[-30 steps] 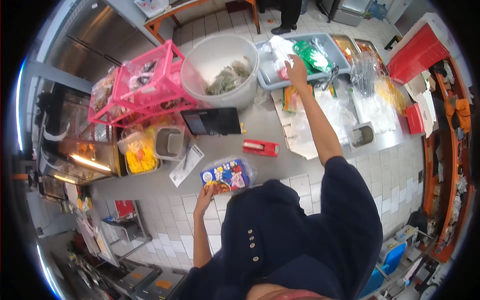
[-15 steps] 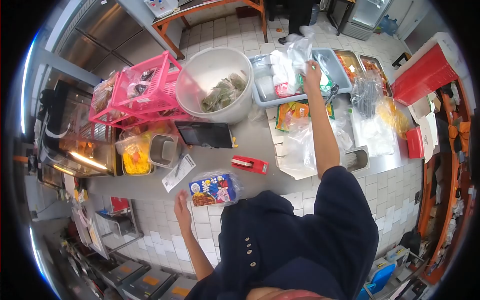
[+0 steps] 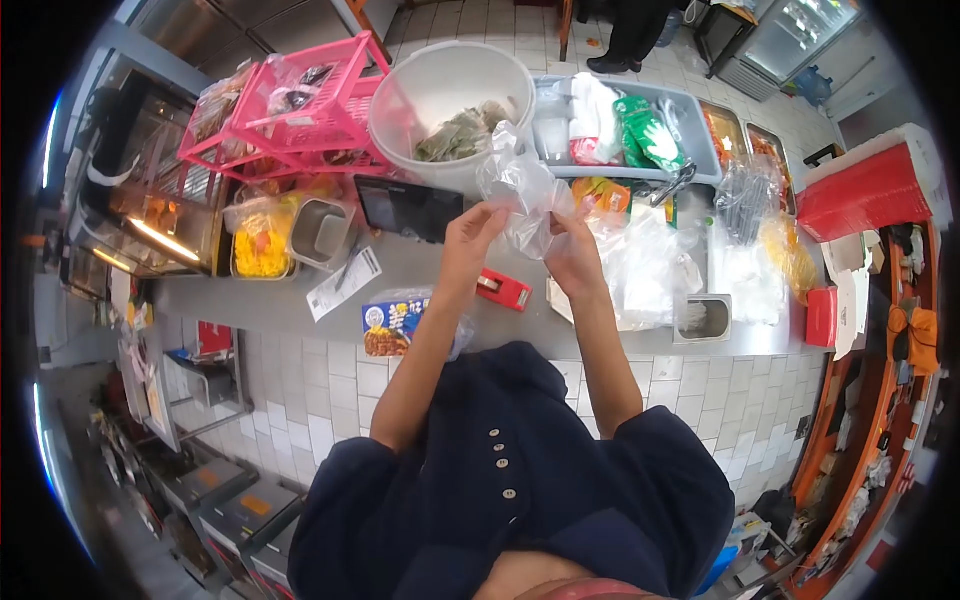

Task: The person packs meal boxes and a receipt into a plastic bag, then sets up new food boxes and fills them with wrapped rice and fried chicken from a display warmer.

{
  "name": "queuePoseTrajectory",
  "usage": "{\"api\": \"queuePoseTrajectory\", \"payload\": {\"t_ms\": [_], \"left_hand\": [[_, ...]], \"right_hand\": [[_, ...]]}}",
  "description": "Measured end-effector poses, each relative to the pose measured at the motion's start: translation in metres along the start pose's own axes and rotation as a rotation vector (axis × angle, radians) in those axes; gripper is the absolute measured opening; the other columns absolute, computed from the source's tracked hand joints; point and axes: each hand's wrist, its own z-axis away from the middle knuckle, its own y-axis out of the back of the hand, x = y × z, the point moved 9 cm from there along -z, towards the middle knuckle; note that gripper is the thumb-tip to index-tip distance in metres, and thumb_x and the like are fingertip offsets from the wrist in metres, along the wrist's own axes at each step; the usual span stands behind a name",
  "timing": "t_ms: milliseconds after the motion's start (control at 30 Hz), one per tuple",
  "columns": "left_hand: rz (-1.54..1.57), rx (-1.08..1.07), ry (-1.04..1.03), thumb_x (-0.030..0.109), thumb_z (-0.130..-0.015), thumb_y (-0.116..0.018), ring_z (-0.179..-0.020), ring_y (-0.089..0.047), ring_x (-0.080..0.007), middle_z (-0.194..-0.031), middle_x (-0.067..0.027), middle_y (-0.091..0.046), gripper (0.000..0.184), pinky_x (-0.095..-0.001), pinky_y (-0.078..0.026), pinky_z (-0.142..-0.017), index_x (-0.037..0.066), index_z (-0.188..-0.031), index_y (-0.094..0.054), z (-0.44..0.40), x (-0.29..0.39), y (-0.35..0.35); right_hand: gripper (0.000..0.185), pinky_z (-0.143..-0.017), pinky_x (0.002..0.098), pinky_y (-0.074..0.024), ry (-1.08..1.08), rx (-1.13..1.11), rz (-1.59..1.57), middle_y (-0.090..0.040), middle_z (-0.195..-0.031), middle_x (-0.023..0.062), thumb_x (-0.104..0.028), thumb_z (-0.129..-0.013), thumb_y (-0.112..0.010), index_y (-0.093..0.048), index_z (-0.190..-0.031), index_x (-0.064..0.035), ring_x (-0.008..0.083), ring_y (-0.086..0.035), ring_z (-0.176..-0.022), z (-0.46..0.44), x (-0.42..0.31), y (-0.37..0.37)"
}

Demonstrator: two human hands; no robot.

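Note:
Both of my hands are raised over the steel counter, pinching a thin, crumpled clear plastic bag [image 3: 530, 205] between them. My left hand [image 3: 474, 240] grips its left edge, with the fingers closed. On the other edge, my right hand [image 3: 574, 250] is also closed. The plastic rises above my fingers in front of the white bucket. Below my hands, a red stapler-like tool [image 3: 508, 291] lies on the counter. A blue printed food package [image 3: 385, 325] in clear wrap is partly hidden behind my left forearm.
A blue-grey tray [image 3: 700, 165] holds a green packet [image 3: 650, 135] with a hand picture. Beside it are the white bucket [image 3: 400, 120] with leafy packets, pink baskets [image 3: 290, 130] and a dark tablet [image 3: 408, 208]. Clear bags [image 3: 650, 270] lie right. Someone stands beyond the counter.
My right hand has come back from the tray with the clear plastic. My left hand has risen from beside the blue package to grip it too. The view has shifted slightly.

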Motion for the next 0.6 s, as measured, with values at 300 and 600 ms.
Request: {"api": "queuePoseTrajectory", "payload": {"t_ms": [300,600], "left_hand": [[0.198,0.016,0.091,0.001,-0.085,-0.078,-0.073,-0.059,-0.0048,-0.082,-0.0002,-0.069,0.013,-0.0215,-0.047,-0.068,0.005,-0.083,-0.065,0.027,0.019,0.045],[0.17,-0.048,0.057,0.019,-0.082,-0.083,-0.088,-0.062,-0.0125,-0.097,-0.003,-0.065,0.034,-0.0286,-0.05,-0.079,0.007,-0.104,-0.061,0.057,0.003,0.166]], "right_hand": [[0.061,-0.11,0.0427,-0.0403,-0.114,-0.101,-0.113,-0.053,-0.138,0.0149,-0.043,-0.1,-0.054,-0.043,-0.143,-0.0015,0.027,-0.051,-0.127,0.019,0.068,-0.022],[0.038,-0.092,0.0322,-0.0529,-0.012,0.185,0.388,-0.063,-0.127,0.0123,0.005,-0.089,-0.064,-0.058,-0.126,0.0035,0.0178,-0.065,-0.106,0.01,0.11,-0.036]]}}
